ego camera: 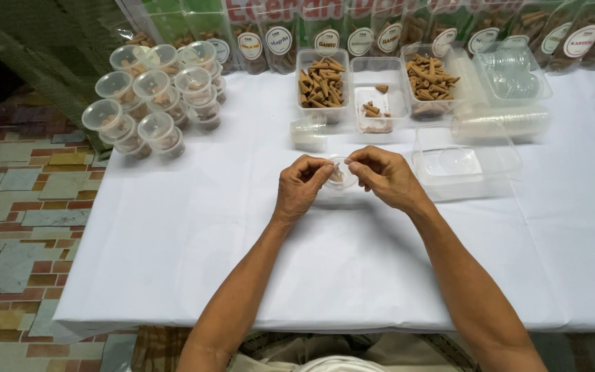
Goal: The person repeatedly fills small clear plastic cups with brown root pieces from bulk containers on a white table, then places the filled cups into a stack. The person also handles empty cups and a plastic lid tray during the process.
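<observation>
Centrally, I see my left hand and right hand pinching a small clear cup between their fingertips, just above the white tablecloth. Bare cloth lies between the hands and the near table edge. Beyond the hands stand tubs of brown cones and an empty clear tray just right; stacked lidded cups crowd the far-left corner.

Both hands, left hand and right hand, pinch a small clear cup; stacked lidded cups sit at ten o'clock.
</observation>
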